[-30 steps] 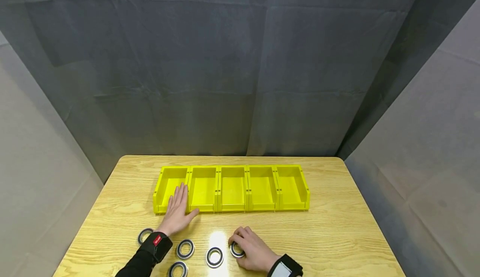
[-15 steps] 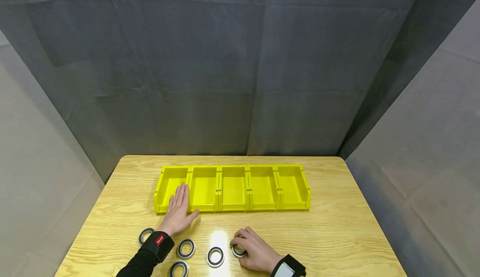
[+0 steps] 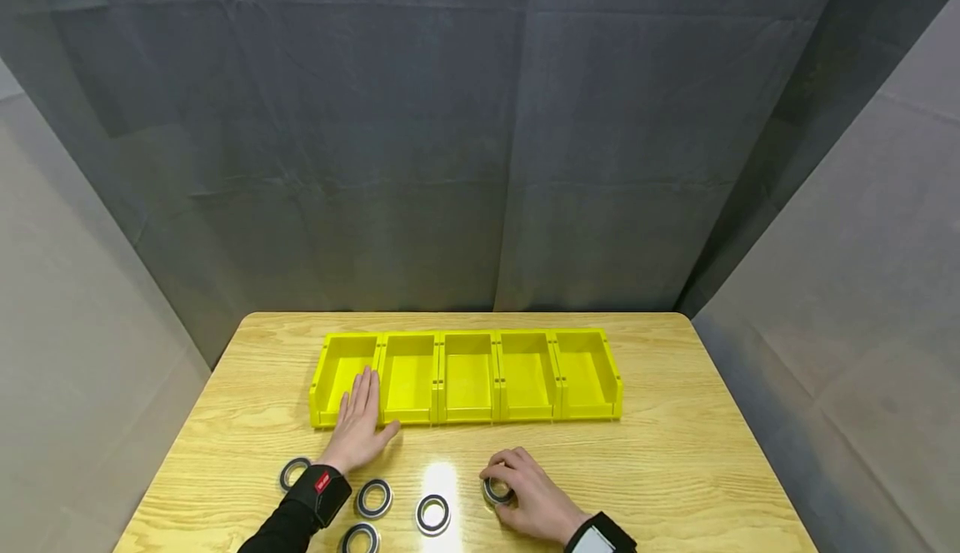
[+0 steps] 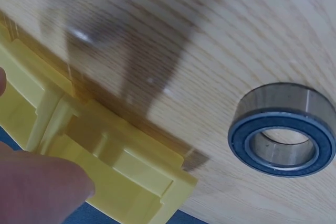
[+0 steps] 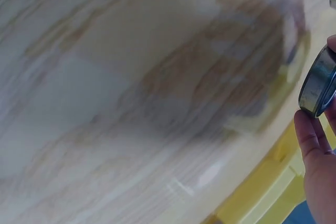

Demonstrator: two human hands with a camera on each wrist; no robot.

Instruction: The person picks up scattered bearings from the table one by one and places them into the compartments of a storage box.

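My left hand (image 3: 355, 430) lies over the front of the leftmost yellow bin (image 3: 320, 386), its fingers stretched forward and the thumb spread to the right. In the left wrist view the thumb (image 4: 47, 187) overlaps the yellow bin fronts. At the right, my right hand (image 3: 536, 496) pinches a ball bearing (image 3: 488, 493) between thumb and fingers. The right wrist view shows that bearing tilted, with its steel outer side (image 5: 315, 87) facing the camera and fingertips at its edge.
Several more bearings lie flat on the wooden table (image 3: 675, 470): one by the left wrist (image 3: 284, 476), one to its right (image 3: 362, 500), one nearer the front (image 3: 347, 539) and one mid-table (image 3: 422, 517). The row of joined yellow bins (image 3: 588, 411) stands behind them.
My right hand has shifted to the right with the bearing in its grip. My left hand has stayed at the leftmost bin.
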